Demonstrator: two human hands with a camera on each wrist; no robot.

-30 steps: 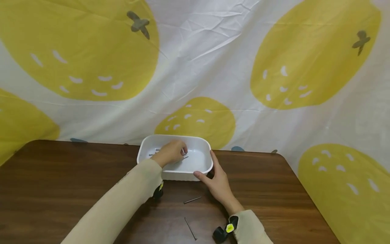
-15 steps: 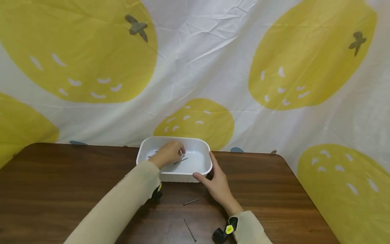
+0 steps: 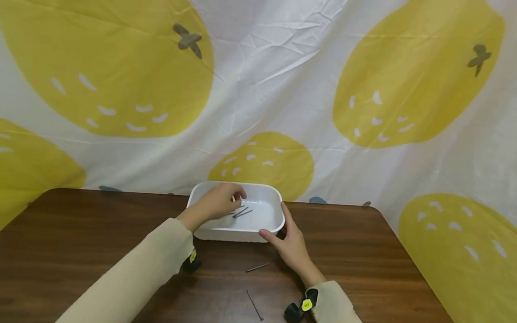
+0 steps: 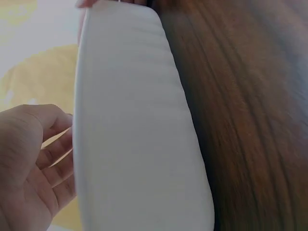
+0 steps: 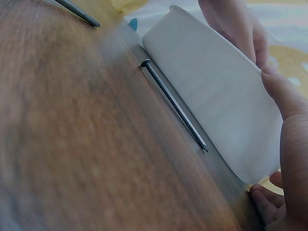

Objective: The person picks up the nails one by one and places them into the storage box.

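A white rectangular tray (image 3: 232, 234) stands near the table's far edge, with several nails (image 3: 242, 212) lying inside. Bent over its left part is my left hand (image 3: 218, 201), fingers loosely curved and the thumb apart from the forefinger. No nail shows between them, though in the left wrist view the tray wall (image 4: 134, 125) hides the fingertips. My right hand (image 3: 291, 246) grips the tray's right front corner, thumb on the near rim and fingers round the side.
Two more nails lie on the dark wooden table (image 3: 101, 242) in front of the tray: one nail (image 3: 257, 268) close to it, another nail (image 3: 255, 305) nearer me. A lemon-patterned cloth (image 3: 274, 89) hangs behind the table.
My left hand has drawn slightly up and left from the nails in the tray, uncovering more of them. The right hand keeps its grip on the corner.
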